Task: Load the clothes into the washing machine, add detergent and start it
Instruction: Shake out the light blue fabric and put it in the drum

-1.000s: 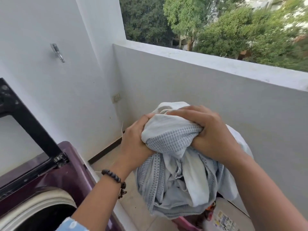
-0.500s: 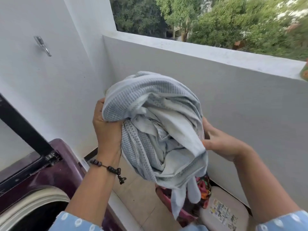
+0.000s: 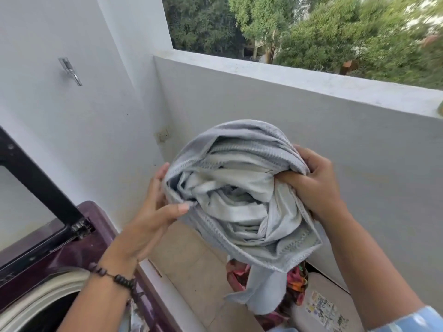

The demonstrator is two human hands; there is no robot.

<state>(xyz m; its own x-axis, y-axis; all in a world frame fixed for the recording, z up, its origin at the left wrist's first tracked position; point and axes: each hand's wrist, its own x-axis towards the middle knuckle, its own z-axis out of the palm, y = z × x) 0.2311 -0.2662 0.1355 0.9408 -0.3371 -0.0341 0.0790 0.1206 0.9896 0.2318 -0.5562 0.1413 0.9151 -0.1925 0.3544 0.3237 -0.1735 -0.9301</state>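
Observation:
A bundled grey-and-white patterned cloth (image 3: pixel 239 192) hangs in the air between both hands, one end trailing down. My left hand (image 3: pixel 153 212) holds its left side, thumb pinching a fold and fingers behind the bundle. My right hand (image 3: pixel 314 183) grips the right side with curled fingers dug into the fabric. The purple top-load washing machine (image 3: pixel 72 250) stands at the lower left with its lid (image 3: pixel 36 188) raised and the drum opening (image 3: pixel 43 305) showing below my left forearm.
Colourful clothes (image 3: pixel 294 281) lie in a pink basket on the tiled floor under the bundle. A white lidded container with a label (image 3: pixel 323 307) stands at the lower right. The balcony wall (image 3: pixel 311 130) runs close ahead and right; a metal hook (image 3: pixel 70 70) sticks from the left wall.
The bundle has moved right and lower. My right hand went from open beside it to gripping its right side, while my left hand loosened to a pinch on the left edge.

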